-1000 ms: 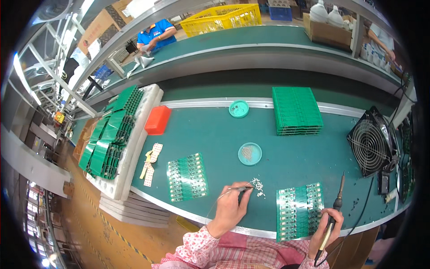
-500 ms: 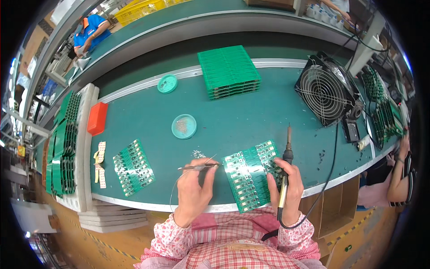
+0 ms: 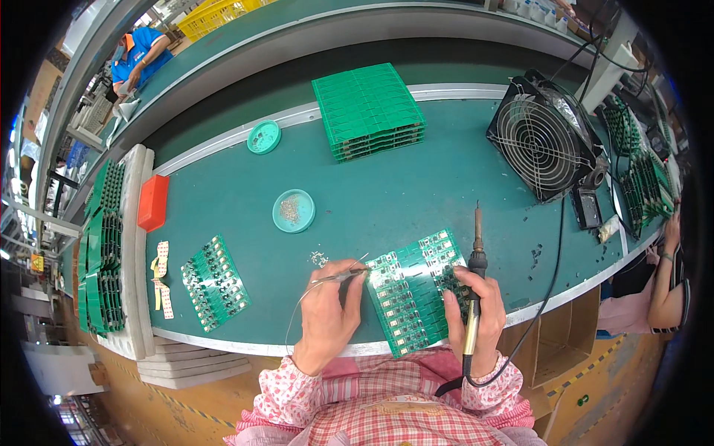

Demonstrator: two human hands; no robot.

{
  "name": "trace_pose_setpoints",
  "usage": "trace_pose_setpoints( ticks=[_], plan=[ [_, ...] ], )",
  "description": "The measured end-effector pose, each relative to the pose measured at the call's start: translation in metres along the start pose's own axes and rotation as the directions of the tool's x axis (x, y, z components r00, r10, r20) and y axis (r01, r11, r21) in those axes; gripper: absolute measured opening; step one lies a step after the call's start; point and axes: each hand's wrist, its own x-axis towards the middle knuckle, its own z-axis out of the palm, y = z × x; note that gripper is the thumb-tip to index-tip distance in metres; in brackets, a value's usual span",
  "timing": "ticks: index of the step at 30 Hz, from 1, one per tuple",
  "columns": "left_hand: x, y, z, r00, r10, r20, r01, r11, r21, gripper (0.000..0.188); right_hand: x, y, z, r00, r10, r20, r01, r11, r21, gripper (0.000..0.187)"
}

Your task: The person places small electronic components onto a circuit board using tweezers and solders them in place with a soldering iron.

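My left hand [image 3: 329, 318] is closed around slim metal tweezers [image 3: 336, 278], whose tips point at the upper left corner of a green circuit board panel [image 3: 411, 293]. A thin wire [image 3: 290, 327], probably solder, loops down from the same hand. In my right hand [image 3: 480, 316] is a soldering iron [image 3: 477, 262], its tip pointing away from me and clear of the board. That hand's thumb and fingers also touch the panel's right edge. Rows of small pale and dark parts cover the panel. A little heap of tiny pale parts [image 3: 318, 258] lies beyond my left hand.
A second panel [image 3: 216, 282] lies left, near paper strips [image 3: 162, 279] and a red box [image 3: 153, 203]. Two turquoise dishes [image 3: 294, 229] and stacked green panels [image 3: 368, 104] stand beyond. A black fan [image 3: 537, 152] is at right; the iron's cord [image 3: 552, 275] crosses the table's front edge.
My left hand has turned slightly and its tweezers now slant up toward the panel. The panel has tilted a little. My right hand keeps the iron; the whole view has shifted slightly.
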Motion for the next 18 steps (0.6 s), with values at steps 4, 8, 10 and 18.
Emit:
trace_pose_setpoints(
  ticks=[4, 8, 10, 18],
  plan=[
    [0.002, -0.002, 0.000, 0.997, 0.076, -0.016, -0.076, 0.996, 0.046, 0.018, 0.001, 0.000, 0.001, 1.000, 0.001, 0.003, -0.001, 1.000, 0.001, 0.038],
    [0.004, -0.002, 0.000, 0.993, 0.115, -0.010, -0.114, 0.991, 0.073, 0.018, 0.002, -0.001, -0.001, 1.000, 0.002, 0.013, -0.002, 1.000, 0.001, 0.038],
    [0.005, -0.001, 0.000, 0.994, 0.110, -0.011, -0.109, 0.991, 0.072, 0.017, 0.001, -0.001, 0.000, 1.000, 0.008, 0.018, -0.008, 1.000, 0.003, 0.038],
    [0.005, 0.004, -0.001, 0.997, 0.077, -0.007, -0.076, 0.994, 0.075, 0.008, -0.007, -0.002, -0.014, 0.994, -0.091, 0.067, 0.084, 0.991, 0.100, 0.035]
  ],
)
